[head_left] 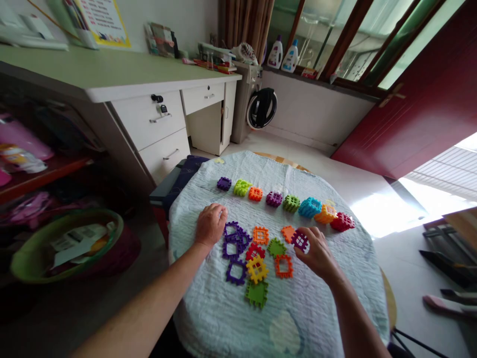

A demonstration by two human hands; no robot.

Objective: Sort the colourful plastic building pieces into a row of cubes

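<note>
Green-topped desk (130, 72) at ten o'clock, front-loading washing machine (243, 107) at twelve, brown-framed windows (345, 37) at one, red door (413, 99) at two; sunlight (391, 205) glares on pale floor (356, 184) at three.

Lit from the windows (316, 37) and far right, blown out on the floor (393, 204). Shadowy around the basket (22, 261), stretched toward the edges.

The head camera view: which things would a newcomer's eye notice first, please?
Probably the row of colourful stacks across the far part of the cloth-covered table. Nearer lie loose coloured pieces, and the right hand beside them holds a purple one. At the upper right, the big red door stands out.
</note>
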